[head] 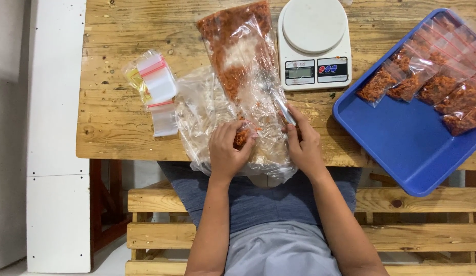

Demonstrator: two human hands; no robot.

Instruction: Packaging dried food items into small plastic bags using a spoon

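My left hand is closed around a small clear zip bag with orange-red shredded food in it, at the near edge of the wooden table. My right hand grips a metal spoon whose handle points into a large clear plastic bag partly filled with the same orange-red food. That big bag lies lengthwise across the table between my hands and the far edge. A second crumpled clear bag lies beside it on the left.
A white digital kitchen scale stands at the far side. A blue tray on the right holds several filled small zip bags. A stack of empty zip bags lies on the left. A wooden bench is below.
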